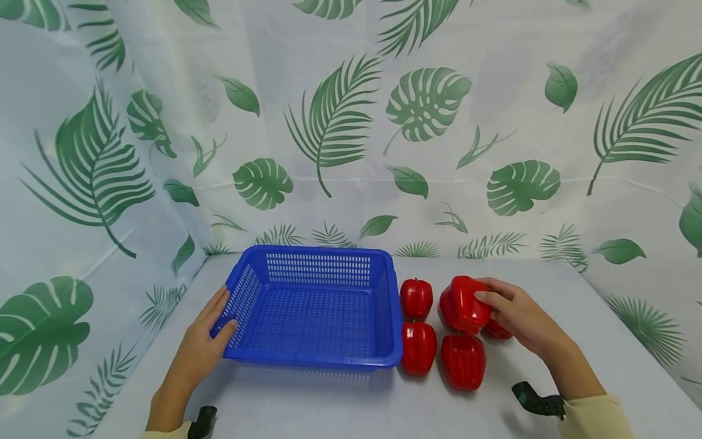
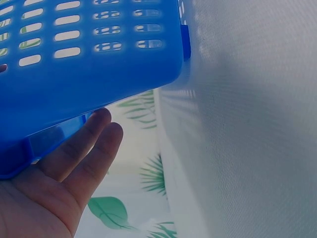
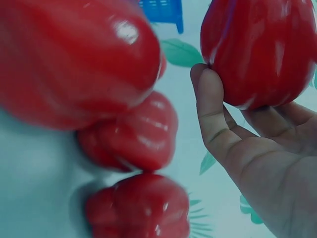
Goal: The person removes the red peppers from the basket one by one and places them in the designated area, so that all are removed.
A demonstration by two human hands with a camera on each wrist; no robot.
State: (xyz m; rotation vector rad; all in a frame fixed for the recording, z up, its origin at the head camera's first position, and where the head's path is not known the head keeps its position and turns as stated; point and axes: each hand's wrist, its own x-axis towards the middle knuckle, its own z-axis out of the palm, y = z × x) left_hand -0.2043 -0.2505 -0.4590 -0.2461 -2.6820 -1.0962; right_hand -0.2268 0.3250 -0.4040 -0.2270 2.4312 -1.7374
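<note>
A blue plastic basket with slotted walls has bare mesh showing across its floor. At its left rim is my left hand, thumb on the rim and fingers along the outer side; the left wrist view shows the fingers against the basket wall. My right hand grips a red bell pepper, raised over the others, as the right wrist view confirms with the pepper between thumb and fingers. Below it lies another pepper, and one is partly hidden behind the hand.
Two more red peppers, a rear one and a front one, lie close along the basket's right side. Everything rests on a white table. A leaf-patterned cloth hangs behind and along the sides.
</note>
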